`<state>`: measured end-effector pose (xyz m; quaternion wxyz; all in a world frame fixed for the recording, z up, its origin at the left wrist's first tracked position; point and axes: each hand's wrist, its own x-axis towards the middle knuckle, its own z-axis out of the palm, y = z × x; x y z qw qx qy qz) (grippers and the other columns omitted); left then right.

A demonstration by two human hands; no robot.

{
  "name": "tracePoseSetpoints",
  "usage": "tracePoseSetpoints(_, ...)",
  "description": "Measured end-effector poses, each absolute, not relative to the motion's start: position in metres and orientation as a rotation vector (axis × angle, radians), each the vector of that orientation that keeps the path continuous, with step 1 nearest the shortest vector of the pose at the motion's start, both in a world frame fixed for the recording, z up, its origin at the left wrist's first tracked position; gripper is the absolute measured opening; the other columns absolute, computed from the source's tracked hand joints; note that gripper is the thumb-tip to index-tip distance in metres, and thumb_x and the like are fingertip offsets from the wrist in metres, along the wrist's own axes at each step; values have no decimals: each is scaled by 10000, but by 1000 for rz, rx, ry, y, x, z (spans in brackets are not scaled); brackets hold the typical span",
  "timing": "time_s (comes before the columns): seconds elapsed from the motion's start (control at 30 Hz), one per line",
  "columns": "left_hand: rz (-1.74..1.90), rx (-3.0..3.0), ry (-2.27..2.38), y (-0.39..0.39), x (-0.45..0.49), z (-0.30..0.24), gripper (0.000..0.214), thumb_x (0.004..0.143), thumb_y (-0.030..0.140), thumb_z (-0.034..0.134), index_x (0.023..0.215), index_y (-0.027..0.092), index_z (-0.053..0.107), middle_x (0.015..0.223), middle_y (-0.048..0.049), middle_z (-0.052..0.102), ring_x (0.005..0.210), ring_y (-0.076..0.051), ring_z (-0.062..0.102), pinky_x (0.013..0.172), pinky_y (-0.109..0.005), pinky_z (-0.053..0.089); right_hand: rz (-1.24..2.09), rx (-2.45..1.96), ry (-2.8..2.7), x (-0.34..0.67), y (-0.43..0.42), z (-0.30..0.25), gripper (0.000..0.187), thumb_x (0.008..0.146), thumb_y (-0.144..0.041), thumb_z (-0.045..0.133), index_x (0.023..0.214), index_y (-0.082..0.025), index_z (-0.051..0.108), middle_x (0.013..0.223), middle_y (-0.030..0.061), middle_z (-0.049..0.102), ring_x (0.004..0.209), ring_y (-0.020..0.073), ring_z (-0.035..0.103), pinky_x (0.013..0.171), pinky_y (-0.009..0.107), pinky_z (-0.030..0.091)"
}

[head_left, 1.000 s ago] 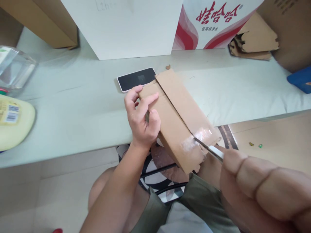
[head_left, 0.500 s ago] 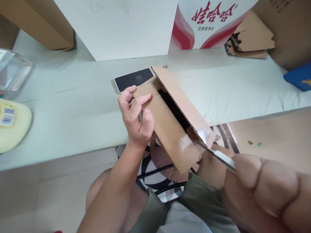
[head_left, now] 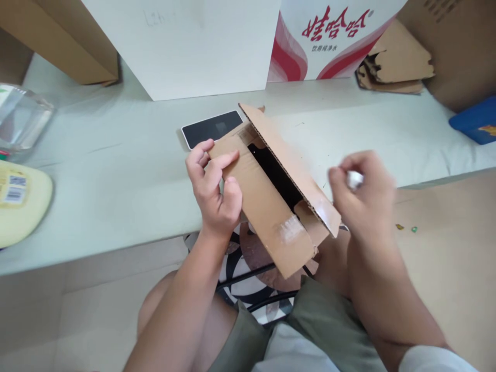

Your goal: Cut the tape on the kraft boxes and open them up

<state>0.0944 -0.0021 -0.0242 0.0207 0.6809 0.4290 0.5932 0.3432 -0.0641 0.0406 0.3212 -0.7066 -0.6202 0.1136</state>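
A long brown cardboard box (head_left: 267, 206) rests tilted over the front edge of the pale table (head_left: 116, 170). Its right flap stands up, leaving a dark gap along the top, and cut clear tape shines near its near end. My left hand (head_left: 215, 188) grips the box's left side, fingers pressed on the left flap. My right hand (head_left: 362, 194) is raised just right of the box, blurred, closed around a small white knife handle (head_left: 354, 179); its blade is hidden.
A phone (head_left: 212, 128) lies face up behind the box. A white box (head_left: 186, 46) and a red-and-white carton (head_left: 329, 36) stand at the back, torn cardboard (head_left: 395, 67) to the right. A clear container (head_left: 19, 116) and a yellow pack (head_left: 19, 201) sit left. A cardboard sheet (head_left: 445, 248) lies right.
The knife cut through the tape at the box's near end, and the right flap sprang up. My right hand then pulled away and rose to the right of the box.
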Motion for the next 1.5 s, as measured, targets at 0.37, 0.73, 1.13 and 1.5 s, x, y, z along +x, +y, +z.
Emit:
tracePoseSetpoints(0.37,1696,2001,1338,-9,92,-17,463,1042,526,371,1225,235,681,1437,-126,521,1445,-348,488,1243,-568,364,243,-2132,-1998,354,-32,0,517,923,-167,468,1370,-320,679,1084,106,678,1009,286,639,981,524,452)
tracePoseSetpoints(0.73,1783,1745,1347,-12,85,-15,439,992,523,444,1218,247,700,1439,-117,510,1417,-341,491,1229,-520,383,572,-1779,-1715,337,-33,-2,331,978,-376,457,1008,-218,746,1008,105,781,962,288,703,885,429,510)
tracePoseSetpoints(1.13,1490,853,1087,10,68,-23,535,824,738,682,1017,241,729,1021,-70,752,1076,-291,733,857,-382,622,1115,-1364,-1189,333,-37,-27,504,934,-743,501,1182,-306,540,1020,45,736,948,261,728,868,449,599)
tracePoseSetpoints(1.5,1559,1067,1163,11,67,-19,374,773,522,846,960,221,727,945,-46,737,902,-215,715,834,-350,596,732,-1320,-1501,342,-43,-25,939,769,-566,845,1545,-371,352,1538,115,523,1386,369,590,1117,636,544)
